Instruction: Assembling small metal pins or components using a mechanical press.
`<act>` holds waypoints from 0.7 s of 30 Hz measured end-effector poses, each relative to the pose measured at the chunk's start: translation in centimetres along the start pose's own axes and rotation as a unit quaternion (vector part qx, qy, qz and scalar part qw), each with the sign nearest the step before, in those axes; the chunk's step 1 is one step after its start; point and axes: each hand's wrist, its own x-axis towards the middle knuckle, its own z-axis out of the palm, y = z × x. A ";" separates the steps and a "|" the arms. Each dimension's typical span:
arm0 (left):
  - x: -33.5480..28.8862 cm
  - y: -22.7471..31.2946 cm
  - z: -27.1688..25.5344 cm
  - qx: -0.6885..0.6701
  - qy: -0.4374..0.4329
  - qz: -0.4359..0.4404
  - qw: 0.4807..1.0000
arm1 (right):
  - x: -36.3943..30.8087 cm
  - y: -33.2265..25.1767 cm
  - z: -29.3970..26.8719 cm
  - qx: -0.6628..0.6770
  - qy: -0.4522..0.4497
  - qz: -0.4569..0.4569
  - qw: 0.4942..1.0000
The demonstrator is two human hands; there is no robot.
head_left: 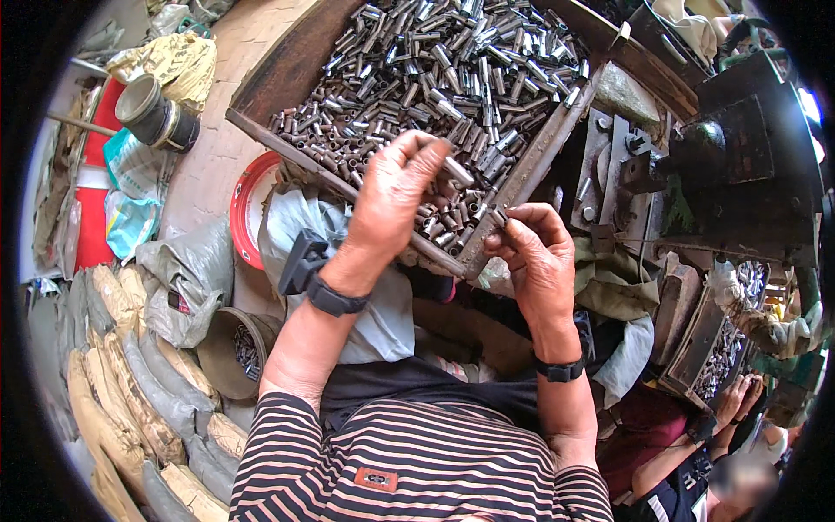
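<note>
My left hand [391,191], slightly blurred, is closed over the near part of a wooden tray [300,157]. A short metal tube [457,172] sticks out from between its thumb and fingers. Heaped in the tray are many small metal tubes [444,74], shiny toward the back and duller brown at the front left. Beside the tray's near right corner, my right hand [539,257] pinches thumb against forefinger. Something small and dark shows at those fingertips, too small to name. Both wrists wear black bands.
Dark machinery [713,157] stands to the right. A bucket of metal pieces [224,352] is at the left, near stacked filled sacks [130,383]. A red-rimmed round basin [246,213] is partly behind the tray. At lower right another person's hands [738,398] are beside a second tray [687,374].
</note>
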 end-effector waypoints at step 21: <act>6.8 1.3 -8.3 0.317 0.034 -0.011 0.948 | 0.5 -0.5 -0.6 0.005 -0.003 -0.004 1.000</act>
